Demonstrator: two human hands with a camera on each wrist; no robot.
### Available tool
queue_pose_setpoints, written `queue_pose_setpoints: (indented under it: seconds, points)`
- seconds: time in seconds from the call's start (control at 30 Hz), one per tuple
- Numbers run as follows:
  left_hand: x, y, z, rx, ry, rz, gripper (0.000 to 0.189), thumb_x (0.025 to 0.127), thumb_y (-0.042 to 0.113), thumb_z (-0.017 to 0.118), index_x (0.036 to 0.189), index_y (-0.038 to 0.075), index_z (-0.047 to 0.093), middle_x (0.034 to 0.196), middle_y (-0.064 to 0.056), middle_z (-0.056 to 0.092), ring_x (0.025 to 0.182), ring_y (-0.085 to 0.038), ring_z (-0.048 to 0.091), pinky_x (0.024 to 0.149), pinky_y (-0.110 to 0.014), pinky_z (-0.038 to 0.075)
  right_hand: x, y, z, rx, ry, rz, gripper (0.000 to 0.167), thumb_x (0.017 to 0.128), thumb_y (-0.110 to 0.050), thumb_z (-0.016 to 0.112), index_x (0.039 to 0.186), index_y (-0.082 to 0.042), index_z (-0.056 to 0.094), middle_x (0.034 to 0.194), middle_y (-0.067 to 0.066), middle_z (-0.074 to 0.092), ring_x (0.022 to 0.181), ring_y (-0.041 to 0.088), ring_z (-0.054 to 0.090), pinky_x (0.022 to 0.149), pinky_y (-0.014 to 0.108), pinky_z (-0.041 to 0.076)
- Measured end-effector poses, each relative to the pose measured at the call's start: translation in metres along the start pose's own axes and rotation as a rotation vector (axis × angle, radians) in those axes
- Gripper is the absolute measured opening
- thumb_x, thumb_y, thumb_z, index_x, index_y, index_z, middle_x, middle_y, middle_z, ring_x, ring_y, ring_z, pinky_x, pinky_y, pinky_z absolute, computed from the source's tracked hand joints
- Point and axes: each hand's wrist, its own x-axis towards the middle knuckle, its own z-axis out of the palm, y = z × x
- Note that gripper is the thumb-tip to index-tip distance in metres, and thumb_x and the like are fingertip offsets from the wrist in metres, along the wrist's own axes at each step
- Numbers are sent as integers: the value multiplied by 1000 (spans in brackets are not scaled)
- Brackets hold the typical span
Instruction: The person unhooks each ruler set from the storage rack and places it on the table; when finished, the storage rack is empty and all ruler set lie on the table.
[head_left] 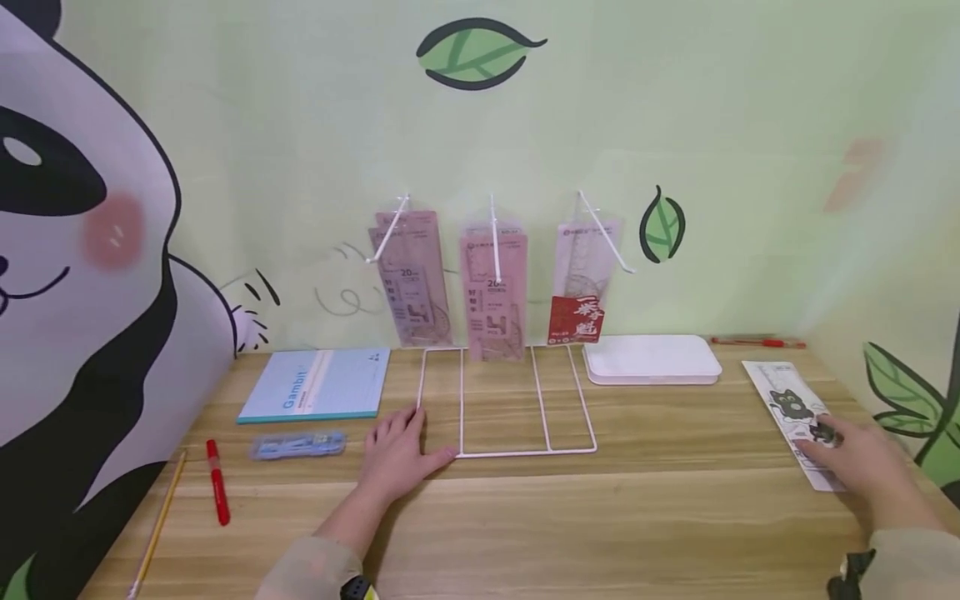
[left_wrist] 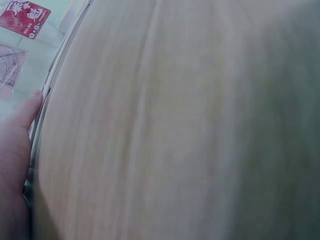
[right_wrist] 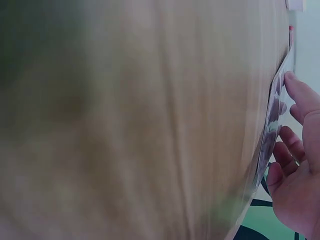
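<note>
My left hand (head_left: 397,454) rests on the table at the front left corner of a white wire display rack (head_left: 525,454), its thumb along the front bar and its fingers by the left bar. From the rack's three hooks hang clear packs of rulers: pinkish packs on the left hook (head_left: 412,283) and middle hook (head_left: 495,292), and a pack with a red label (head_left: 576,320) on the right one. Far right, my right hand (head_left: 870,467) touches a white pack with black cat drawings (head_left: 783,400). In the right wrist view, thumb and loosely bent fingers lie along that pack's edge.
A blue notebook (head_left: 315,383) and a small blue packet (head_left: 297,445) lie left of the rack. Nearer are a red marker (head_left: 217,483) and a yellow pencil (head_left: 159,525). A white case (head_left: 652,360) and a red pen (head_left: 757,342) lie along the back wall.
</note>
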Motion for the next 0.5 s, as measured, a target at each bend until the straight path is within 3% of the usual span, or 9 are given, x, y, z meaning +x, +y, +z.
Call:
queue_pose_setpoints:
  seconds: [0.2, 0.5]
  points:
    - [0, 2, 0, 7, 0, -4, 93, 77, 70, 56, 143, 6, 39, 144, -16, 36, 132, -38, 27, 104, -57, 17, 2, 5, -1, 14, -19, 62, 79, 89, -56, 50, 125, 14, 39, 115, 48, 39, 103, 64, 31, 83, 69, 30]
    - [-1, 0, -1, -6, 9, -7, 93, 77, 70, 56, 142, 5, 40, 145, -16, 35, 132, -38, 27, 104, -58, 16, 5, 5, -2, -6, -16, 83, 78, 89, -56, 50, 125, 12, 38, 115, 47, 40, 102, 63, 35, 80, 66, 33]
